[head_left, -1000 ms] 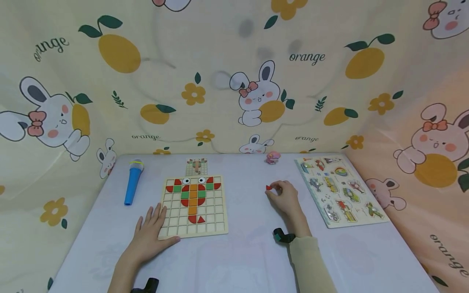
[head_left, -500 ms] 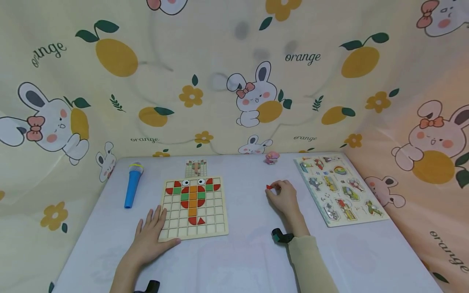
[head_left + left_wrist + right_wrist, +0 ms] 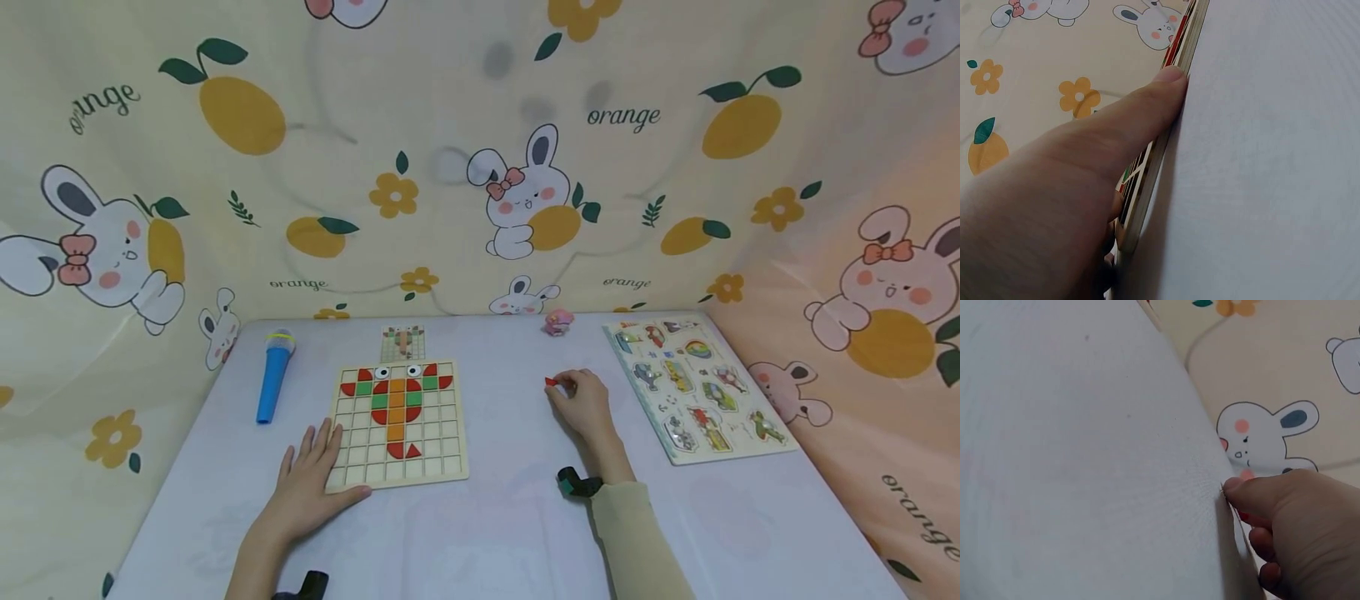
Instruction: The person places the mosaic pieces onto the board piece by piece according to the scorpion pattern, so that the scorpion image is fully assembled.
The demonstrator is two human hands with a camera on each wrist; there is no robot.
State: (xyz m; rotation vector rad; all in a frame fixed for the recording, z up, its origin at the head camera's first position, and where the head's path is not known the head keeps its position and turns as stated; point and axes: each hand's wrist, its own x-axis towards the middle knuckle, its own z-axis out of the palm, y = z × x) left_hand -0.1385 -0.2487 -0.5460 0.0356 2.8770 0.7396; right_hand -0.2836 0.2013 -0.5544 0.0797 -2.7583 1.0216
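Note:
My left hand (image 3: 302,479) lies with fingers spread at the lower left corner of a wooden grid board (image 3: 438,471). Its thumb (image 3: 1157,94) touches the board's near edge in the left wrist view. Red, green and orange pieces (image 3: 396,408) and two eye pieces (image 3: 413,371) form a figure on the board. To the right of the board, my right hand (image 3: 585,407) pinches a small red piece (image 3: 551,382) between thumb and fingertips, at the tabletop. The piece's exact shape is mostly hidden by the fingers.
A small pattern card (image 3: 403,340) lies behind the board. A blue toy microphone (image 3: 273,379) is at the left. At the back sits a pink figurine (image 3: 558,322). A picture puzzle board (image 3: 697,392) lies at the right. A patterned cloth (image 3: 420,167) hangs behind the table.
Both hands stay in the same places, and the red piece is still pinched in the right hand. Only the head view shifts slightly.

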